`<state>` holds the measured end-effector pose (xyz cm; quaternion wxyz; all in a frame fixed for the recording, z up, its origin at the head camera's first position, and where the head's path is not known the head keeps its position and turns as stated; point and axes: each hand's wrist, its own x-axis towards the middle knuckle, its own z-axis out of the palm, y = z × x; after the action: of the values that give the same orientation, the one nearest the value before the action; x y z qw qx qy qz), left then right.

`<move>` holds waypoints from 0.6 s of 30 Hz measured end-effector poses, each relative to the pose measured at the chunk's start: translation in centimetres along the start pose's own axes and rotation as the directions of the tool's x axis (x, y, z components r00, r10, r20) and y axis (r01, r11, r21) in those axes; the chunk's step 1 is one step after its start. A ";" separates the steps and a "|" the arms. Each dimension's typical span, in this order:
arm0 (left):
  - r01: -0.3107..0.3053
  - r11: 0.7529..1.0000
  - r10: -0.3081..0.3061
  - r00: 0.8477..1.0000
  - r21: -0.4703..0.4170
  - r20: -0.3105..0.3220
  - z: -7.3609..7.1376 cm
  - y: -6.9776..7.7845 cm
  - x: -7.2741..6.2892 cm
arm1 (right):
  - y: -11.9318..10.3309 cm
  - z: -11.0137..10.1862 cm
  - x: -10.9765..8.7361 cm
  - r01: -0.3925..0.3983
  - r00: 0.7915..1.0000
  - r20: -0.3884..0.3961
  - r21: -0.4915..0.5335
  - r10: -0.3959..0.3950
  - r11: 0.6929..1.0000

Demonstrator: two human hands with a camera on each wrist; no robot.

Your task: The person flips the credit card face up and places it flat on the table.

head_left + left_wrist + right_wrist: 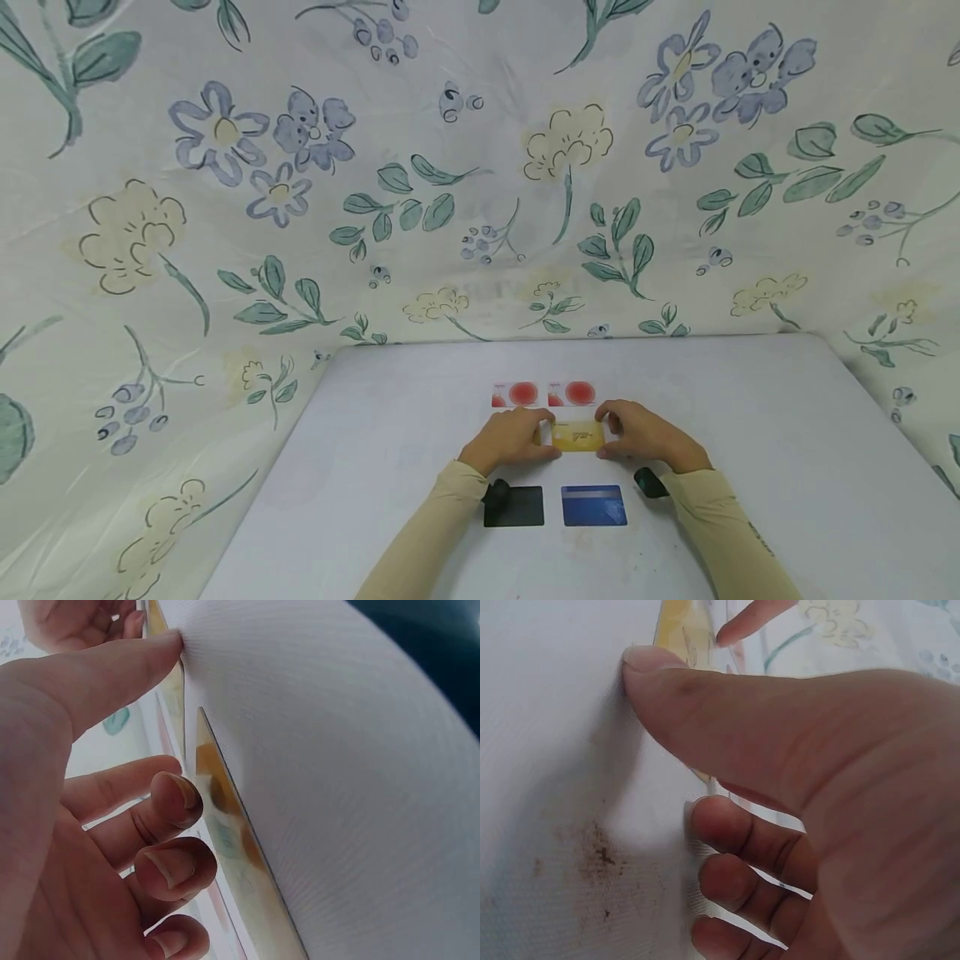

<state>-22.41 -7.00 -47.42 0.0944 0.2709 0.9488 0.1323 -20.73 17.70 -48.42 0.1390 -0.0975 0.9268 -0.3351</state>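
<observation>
A yellow card [577, 436] lies on the white table between the two hands in the head view. My left hand [513, 437] holds its left end, forefinger at the upper corner and thumb at the lower one. On the right end my right hand [643, 433] does likewise. In the left wrist view the thumb touches the edge of the yellow card [178, 697], while the other fingers curl loosely above a nearer glossy card [244, 847]. The right wrist view shows the thumb pressed at the edge of the yellow card [676, 626].
Two red-and-white cards [515, 394] lie side by side beyond the hands. Nearer me are a black card [522, 508], partly covered by the left wrist camera [496, 493], and a blue card [593, 506]. A flowered cloth [480, 192] hangs behind the table [375, 467].
</observation>
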 end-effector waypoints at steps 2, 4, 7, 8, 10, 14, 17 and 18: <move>0.010 1.000 -0.010 1.000 -0.013 0.000 -0.1 -0.1 0.0 | -0.1 -0.1 0.0 0.001 1.000 -0.002 0.001 -0.001 1.000; 0.019 0.999 -0.019 1.000 -0.036 -0.001 -0.3 -0.2 -0.1 | -0.3 -0.2 0.0 0.013 1.000 -0.006 0.008 -0.012 1.000; 0.028 0.997 -0.028 1.000 -0.072 -0.005 -0.9 -0.4 -0.3 | -0.8 -0.5 -0.1 0.023 1.000 -0.018 0.029 -0.022 0.999; 0.027 0.996 -0.028 1.000 -0.082 -0.009 -1.1 -0.5 -0.4 | -0.9 -0.6 -0.1 0.030 0.999 -0.020 0.033 -0.029 0.999; 0.025 0.995 -0.026 1.000 -0.093 -0.014 -1.5 -0.6 -0.7 | -1.2 -0.8 -0.2 0.041 0.999 -0.021 0.038 -0.040 0.998; 0.021 0.994 -0.024 0.999 -0.104 -0.027 -2.1 -1.0 -1.3 | -1.8 -1.0 -0.3 0.116 0.992 -0.041 0.014 -0.116 0.993; 0.020 0.994 -0.024 0.999 -0.104 -0.040 -2.4 -1.2 -1.7 | -2.4 -1.1 -0.5 0.175 0.982 -0.068 -0.020 -0.176 0.984; 0.019 0.995 -0.023 0.999 -0.101 -0.044 -2.5 -1.3 -1.9 | -2.6 -1.2 -0.6 0.186 0.980 -0.073 -0.026 -0.187 0.982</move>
<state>-22.06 -9.56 -45.19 0.0880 0.2528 0.9456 0.1848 -20.33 16.61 -45.74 0.0712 -0.1727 0.9213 -0.3410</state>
